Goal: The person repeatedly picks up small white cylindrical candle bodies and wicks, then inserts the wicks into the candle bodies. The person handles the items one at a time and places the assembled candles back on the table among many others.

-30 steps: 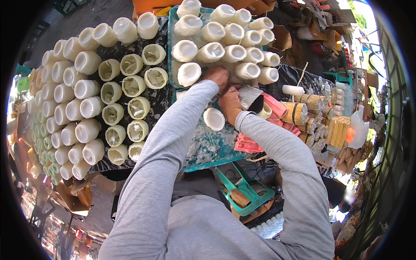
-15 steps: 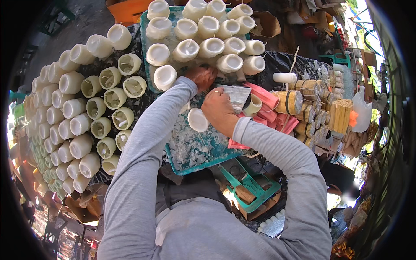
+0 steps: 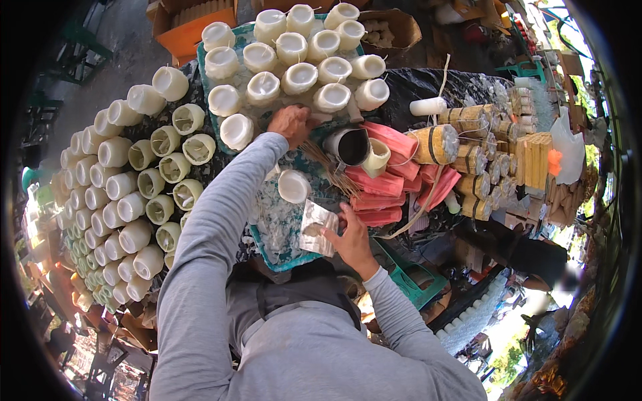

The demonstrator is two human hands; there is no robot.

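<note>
My right hand [image 3: 351,240] grips a flat silver metal sheet [image 3: 319,227] above the near edge of the green tray [image 3: 284,266], thumb pressed on its face. Farther off, my left hand [image 3: 291,125] reaches to the front row of wax cups, fingers curled; what they hold is hidden. A bundle of thin brown sticks [image 3: 329,167] runs from beside those fingers toward me. Between the hands a white wax cup [image 3: 294,186] sits on the scrap-covered tray. Right of the sticks stands a metal cup [image 3: 348,146], dark inside, touching a cream wax cup [image 3: 378,157].
Rows of cream wax cups [image 3: 127,207] fill the left side, and more wax cups [image 3: 291,48] stand on the tray's far part. To the right lie pink bundles [image 3: 391,180], strapped yellow bundles [image 3: 435,144] and a white candle [image 3: 428,107]. A green stool [image 3: 418,287] stands below.
My right hand has come back toward me from the metal cup, with the metal sheet now over the near tray. My left hand stays by the front wax cups. The view has shifted slightly.
</note>
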